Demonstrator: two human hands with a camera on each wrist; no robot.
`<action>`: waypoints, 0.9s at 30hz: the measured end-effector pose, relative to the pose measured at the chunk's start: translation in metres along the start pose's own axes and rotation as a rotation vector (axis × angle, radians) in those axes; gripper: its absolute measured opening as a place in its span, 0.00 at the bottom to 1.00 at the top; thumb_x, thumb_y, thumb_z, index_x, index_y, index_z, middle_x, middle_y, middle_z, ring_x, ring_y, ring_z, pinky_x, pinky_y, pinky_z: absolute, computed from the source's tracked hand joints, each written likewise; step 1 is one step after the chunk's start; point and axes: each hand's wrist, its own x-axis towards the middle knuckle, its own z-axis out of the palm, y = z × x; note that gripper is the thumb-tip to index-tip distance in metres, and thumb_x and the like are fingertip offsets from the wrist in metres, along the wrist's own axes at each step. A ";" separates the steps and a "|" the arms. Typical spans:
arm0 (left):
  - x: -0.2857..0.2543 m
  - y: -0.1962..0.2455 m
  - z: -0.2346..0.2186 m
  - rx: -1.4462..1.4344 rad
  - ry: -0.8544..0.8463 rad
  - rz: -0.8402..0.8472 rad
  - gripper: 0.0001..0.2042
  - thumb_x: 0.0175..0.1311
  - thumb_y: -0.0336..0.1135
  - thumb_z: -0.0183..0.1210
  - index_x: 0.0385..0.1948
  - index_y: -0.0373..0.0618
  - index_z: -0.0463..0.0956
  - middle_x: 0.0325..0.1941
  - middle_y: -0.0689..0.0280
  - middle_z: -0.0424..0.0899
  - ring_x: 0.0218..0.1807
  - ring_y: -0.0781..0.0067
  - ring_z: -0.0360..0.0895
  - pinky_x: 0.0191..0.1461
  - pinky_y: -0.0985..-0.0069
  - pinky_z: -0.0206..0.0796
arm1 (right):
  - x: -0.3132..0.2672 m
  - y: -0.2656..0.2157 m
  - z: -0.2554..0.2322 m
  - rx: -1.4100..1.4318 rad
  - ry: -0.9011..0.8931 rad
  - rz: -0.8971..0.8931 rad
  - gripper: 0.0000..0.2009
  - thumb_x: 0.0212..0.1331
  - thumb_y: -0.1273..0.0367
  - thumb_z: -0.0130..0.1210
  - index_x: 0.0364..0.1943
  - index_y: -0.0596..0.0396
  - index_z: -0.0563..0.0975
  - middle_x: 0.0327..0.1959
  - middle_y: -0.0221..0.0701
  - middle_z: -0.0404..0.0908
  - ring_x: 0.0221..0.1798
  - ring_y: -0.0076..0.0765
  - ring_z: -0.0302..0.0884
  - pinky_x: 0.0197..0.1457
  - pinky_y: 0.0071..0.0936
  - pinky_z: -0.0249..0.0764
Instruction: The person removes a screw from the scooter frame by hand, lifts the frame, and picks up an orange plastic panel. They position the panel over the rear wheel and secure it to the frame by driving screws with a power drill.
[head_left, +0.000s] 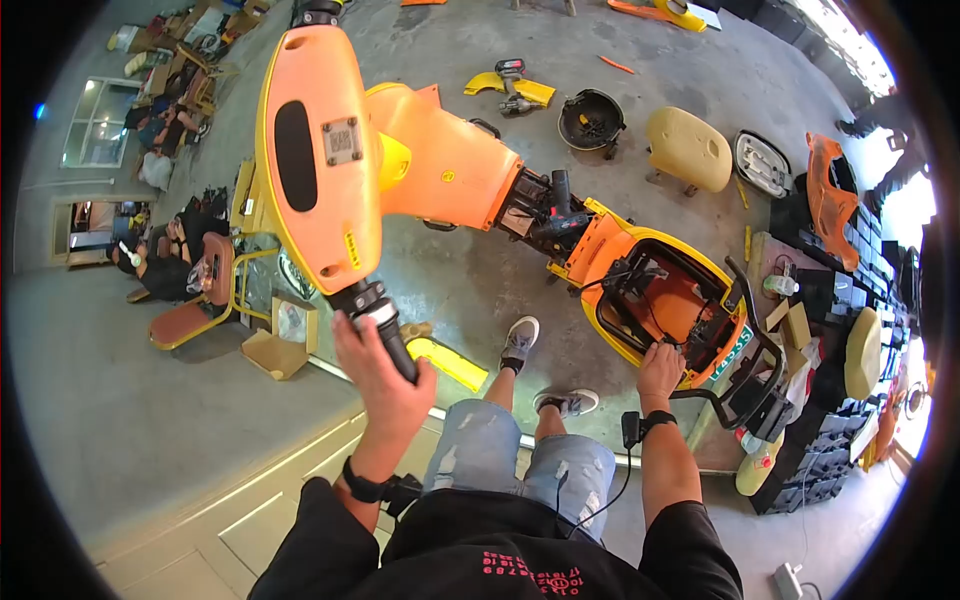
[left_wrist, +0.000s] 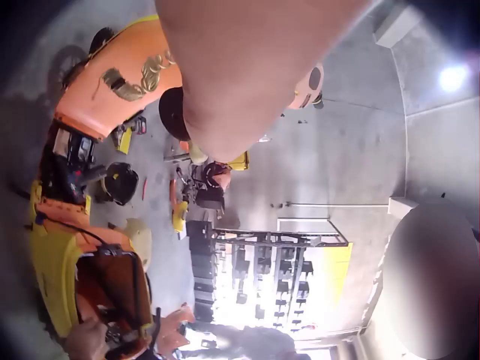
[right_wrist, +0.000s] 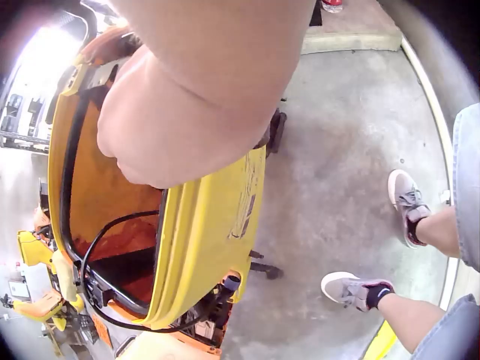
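Note:
A yellow and orange scooter (head_left: 440, 150) stands across the head view, its seat off and its rear compartment (head_left: 605, 325) uncovered. My left hand (head_left: 385, 385) holds the black handlebar grip (head_left: 400, 352); only its forearm fills the left wrist view. My right hand (head_left: 660, 374) grips the near rim of the compartment, close to the rear rack (head_left: 770, 362). In the right wrist view the right hand (right_wrist: 150, 124) bends over the yellow side panel (right_wrist: 214, 217), its fingertips hidden inside. A cordless drill (head_left: 562, 215) lies on the scooter's bare middle frame.
Beyond the scooter lie a black bucket (head_left: 575, 135), a tan seat (head_left: 690, 150) and a yellow panel (head_left: 537, 92) with a second drill (head_left: 511, 70). A cardboard box (head_left: 275, 358) and chair (head_left: 180, 318) are at left. Black crates (head_left: 815, 460) are stacked at right.

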 end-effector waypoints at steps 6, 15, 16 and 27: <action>-0.007 -0.059 -0.030 0.173 -0.057 -0.105 0.47 0.45 0.30 0.60 0.72 0.39 0.43 0.72 0.32 0.45 0.72 0.27 0.45 0.69 0.37 0.42 | -0.004 -0.004 -0.001 0.021 -0.004 0.021 0.08 0.63 0.66 0.49 0.29 0.54 0.72 0.28 0.35 0.73 0.37 0.44 0.72 0.48 0.40 0.64; 0.025 -0.146 -0.045 0.486 -0.026 -0.449 0.50 0.47 0.24 0.63 0.73 0.48 0.41 0.71 0.50 0.60 0.72 0.49 0.57 0.66 0.37 0.52 | -0.009 -0.004 0.002 0.051 0.034 0.051 0.07 0.62 0.66 0.50 0.30 0.53 0.73 0.28 0.35 0.74 0.37 0.43 0.72 0.48 0.39 0.63; 0.033 -0.150 -0.049 0.481 -0.007 -0.506 0.45 0.48 0.22 0.62 0.72 0.47 0.49 0.68 0.57 0.67 0.70 0.54 0.63 0.66 0.45 0.57 | -0.010 -0.003 0.003 0.035 0.032 0.049 0.07 0.62 0.66 0.50 0.30 0.53 0.73 0.28 0.35 0.74 0.37 0.43 0.72 0.48 0.39 0.63; 0.089 -0.204 -0.071 0.272 0.014 -0.392 0.36 0.47 0.19 0.61 0.65 0.50 0.64 0.64 0.56 0.73 0.63 0.51 0.71 0.62 0.61 0.65 | -0.005 -0.008 0.000 0.044 0.045 0.046 0.08 0.62 0.66 0.49 0.28 0.53 0.71 0.28 0.35 0.73 0.37 0.43 0.72 0.47 0.39 0.64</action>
